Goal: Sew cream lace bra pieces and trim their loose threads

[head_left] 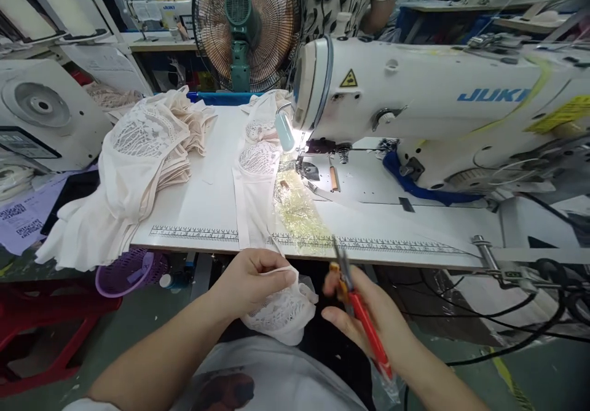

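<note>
Pinched at its edge by my left hand [255,282] is a white lace bra [283,316], its cup hanging over my lap just below the table's front edge. The rest of the white fabric [255,202] runs up the table towards the sewing machine's needle area. My right hand [369,306], a short way right of the cup, is closed round a pair of red-handled scissors [364,319]. The blades point up and away from me, apart from the fabric. Motion blurs the scissors and the fingers somewhat.
A white sewing machine [415,91] occupies the table's right side. To the left lies a pile of white lace bras [142,147]. A ruler strip [198,234] follows the front edge. A fan [246,30] stands behind; a purple basket [131,276] is below left.
</note>
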### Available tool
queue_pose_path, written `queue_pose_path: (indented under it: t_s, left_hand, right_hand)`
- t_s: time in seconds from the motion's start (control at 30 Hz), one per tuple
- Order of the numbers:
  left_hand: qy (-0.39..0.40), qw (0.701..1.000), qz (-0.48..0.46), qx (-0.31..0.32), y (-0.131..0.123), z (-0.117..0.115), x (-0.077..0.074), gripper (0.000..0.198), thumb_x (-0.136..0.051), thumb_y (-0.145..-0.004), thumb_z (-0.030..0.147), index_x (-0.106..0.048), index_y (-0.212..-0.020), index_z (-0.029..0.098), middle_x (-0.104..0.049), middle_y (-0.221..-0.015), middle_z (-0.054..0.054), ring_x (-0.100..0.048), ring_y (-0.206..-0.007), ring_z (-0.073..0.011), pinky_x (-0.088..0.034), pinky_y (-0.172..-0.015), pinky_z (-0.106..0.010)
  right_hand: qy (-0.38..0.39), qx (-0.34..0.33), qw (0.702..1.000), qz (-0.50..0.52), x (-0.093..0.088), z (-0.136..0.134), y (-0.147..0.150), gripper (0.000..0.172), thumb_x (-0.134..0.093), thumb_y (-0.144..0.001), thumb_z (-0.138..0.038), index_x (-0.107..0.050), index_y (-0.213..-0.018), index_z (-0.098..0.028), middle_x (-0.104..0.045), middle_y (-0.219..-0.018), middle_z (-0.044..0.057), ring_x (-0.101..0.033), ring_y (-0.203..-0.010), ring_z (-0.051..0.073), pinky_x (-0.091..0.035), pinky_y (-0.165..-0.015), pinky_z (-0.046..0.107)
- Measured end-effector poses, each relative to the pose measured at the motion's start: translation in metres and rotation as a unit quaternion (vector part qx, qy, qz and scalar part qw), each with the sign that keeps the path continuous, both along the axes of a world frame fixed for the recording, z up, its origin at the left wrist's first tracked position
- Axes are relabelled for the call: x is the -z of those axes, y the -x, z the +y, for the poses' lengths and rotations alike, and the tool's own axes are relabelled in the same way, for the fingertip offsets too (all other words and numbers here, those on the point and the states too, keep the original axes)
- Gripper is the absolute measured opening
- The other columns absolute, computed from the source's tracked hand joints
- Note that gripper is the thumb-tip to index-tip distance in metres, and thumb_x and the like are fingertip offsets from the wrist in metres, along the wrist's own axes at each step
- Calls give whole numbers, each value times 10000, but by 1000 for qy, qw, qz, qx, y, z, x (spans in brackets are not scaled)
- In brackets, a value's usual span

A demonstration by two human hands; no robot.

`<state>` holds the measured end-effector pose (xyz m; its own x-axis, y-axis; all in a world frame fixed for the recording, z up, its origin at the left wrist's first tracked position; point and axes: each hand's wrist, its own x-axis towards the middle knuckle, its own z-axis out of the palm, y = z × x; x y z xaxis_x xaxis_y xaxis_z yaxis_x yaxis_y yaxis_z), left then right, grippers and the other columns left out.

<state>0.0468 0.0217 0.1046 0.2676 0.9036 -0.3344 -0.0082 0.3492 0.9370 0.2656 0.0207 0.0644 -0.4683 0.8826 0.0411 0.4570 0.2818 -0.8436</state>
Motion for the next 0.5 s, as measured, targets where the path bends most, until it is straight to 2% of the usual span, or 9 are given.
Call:
queue_pose_path:
  t_s: [0.07,0.13,0.2,0.3,0.4,0.5]
  left_hand:
    - [-64,998,9,-18,3,-4,-4,242,-672,-710,363,-659,-644,130,-455,-530,20,-394,-479,-74,-313,-463,-208]
    - [-143,989,10,-35,7,-8,-7,155,-668,-730,298,-702,-693,151,-509,-635,-12,-470,-562,-97,-371,-509,-216]
    - [-202,978,4,-56,12,-12,-10,94,-663,-742,249,-724,-726,179,-557,-736,-50,-532,-677,-140,-414,-544,-226]
    - [-231,964,-7,-129,17,-17,-11,77,-673,-741,234,-722,-699,193,-617,-779,-80,-572,-760,-188,-454,-563,-249]
    - [-239,947,-15,-214,20,-23,-10,62,-695,-728,247,-718,-685,208,-648,-740,-49,-582,-672,-157,-465,-563,-245]
    - [-231,937,-6,-263,22,-27,-8,99,-717,-706,291,-717,-674,197,-658,-716,-33,-572,-603,-129,-455,-538,-226]
  right_hand:
    - [-19,5,999,50,-2,3,4,415,-642,-749,-410,-486,-1085,-222,-560,-821,18,-543,-731,175,-462,-613,278]
    - [-27,-2,995,98,0,3,13,447,-662,-746,-347,-492,-1145,-240,-569,-911,32,-558,-798,174,-477,-691,294]
    - [-16,-12,990,142,5,1,24,324,-635,-769,-275,-522,-1070,-236,-584,-933,37,-570,-801,163,-480,-691,288]
    - [-9,-29,981,190,10,-4,38,198,-588,-768,-171,-502,-937,-227,-620,-913,33,-575,-729,139,-475,-624,261]
    - [-30,-34,982,183,10,-7,44,180,-576,-747,-139,-478,-869,-227,-624,-847,11,-549,-649,115,-458,-571,238]
    - [-52,-22,988,141,10,-10,45,141,-591,-763,-222,-460,-815,-220,-618,-767,6,-542,-625,119,-448,-548,238]
